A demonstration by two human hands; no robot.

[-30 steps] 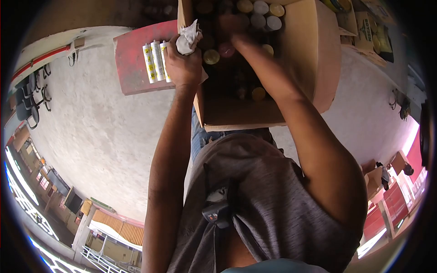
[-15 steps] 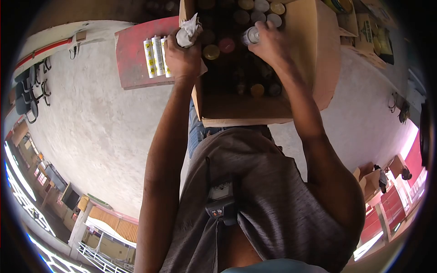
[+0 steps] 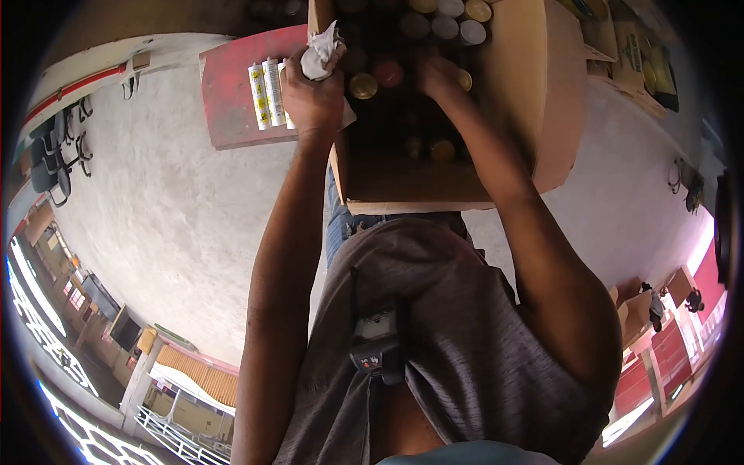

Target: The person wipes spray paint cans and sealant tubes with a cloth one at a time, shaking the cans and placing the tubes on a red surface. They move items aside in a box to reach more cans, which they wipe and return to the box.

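My left hand [image 3: 314, 97] is closed round a crumpled white cloth [image 3: 322, 56] at the left edge of an open cardboard box [image 3: 418, 194]. Inside the box, my right hand [image 3: 439, 77] is lowered among round-topped cans; its fingers are blurred and in shadow, and what they touch is hidden. A gold lid [image 3: 363, 86] and a red lid [image 3: 388, 73] lie left of it, with several pale and gold lids towards the back. White and yellow tubes [image 3: 267, 94] rest side by side on a red surface [image 3: 225, 89] beside my left hand.
More cardboard boxes [image 3: 632, 62] stand at the upper right. Black chairs [image 3: 50, 159] are at the far left on the pale floor [image 3: 170, 194]. People [image 3: 655, 306] are far off at the lower right. A small device [image 3: 377, 345] hangs on my chest.
My right hand has gone down deeper into the box, and the silvery can it held is no longer visible. My left hand keeps its hold on the cloth.
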